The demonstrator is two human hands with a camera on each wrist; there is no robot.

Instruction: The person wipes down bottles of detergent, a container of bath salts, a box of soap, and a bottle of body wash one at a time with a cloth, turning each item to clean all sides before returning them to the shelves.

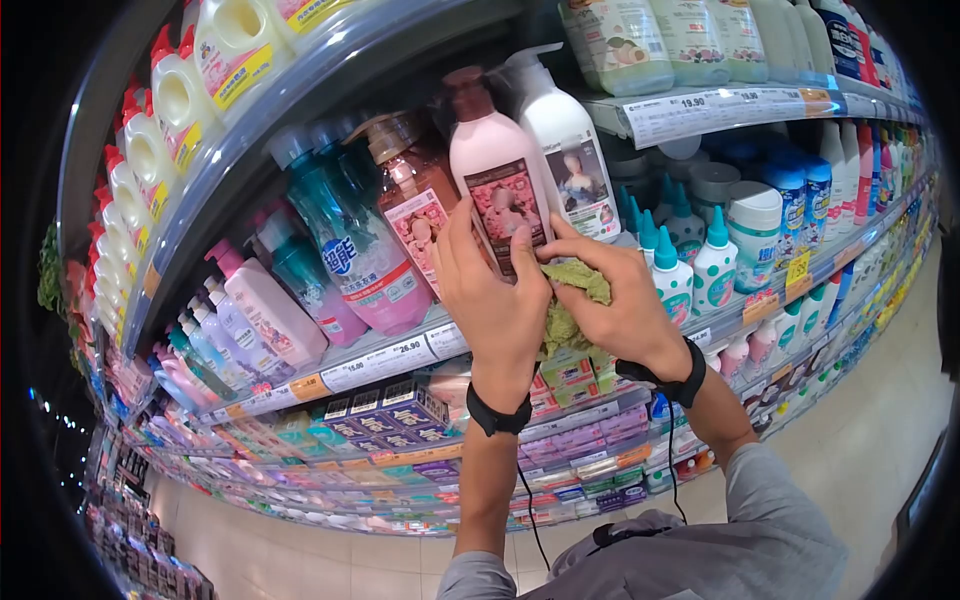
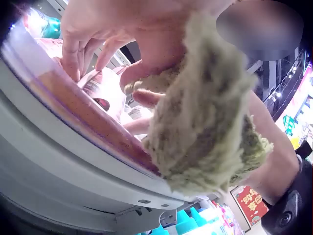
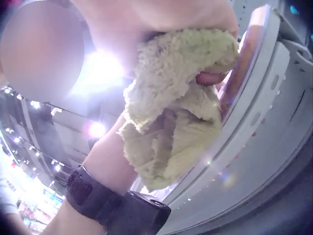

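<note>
Pink bottle (image 1: 497,165) upright but leaning on the shelf (image 1: 370,368), beside the white bottle (image 1: 572,150); left hand (image 1: 492,305) against its lower front, fingers extended and parted, not clenched. Right hand (image 1: 622,305), just beside the pink bottle's lower right, grasps a crumpled green cloth (image 1: 575,300) between thumb and curled fingers. Surroundings: stocked shop shelves around the bottle, pale tiled floor (image 1: 330,555) below.
</note>
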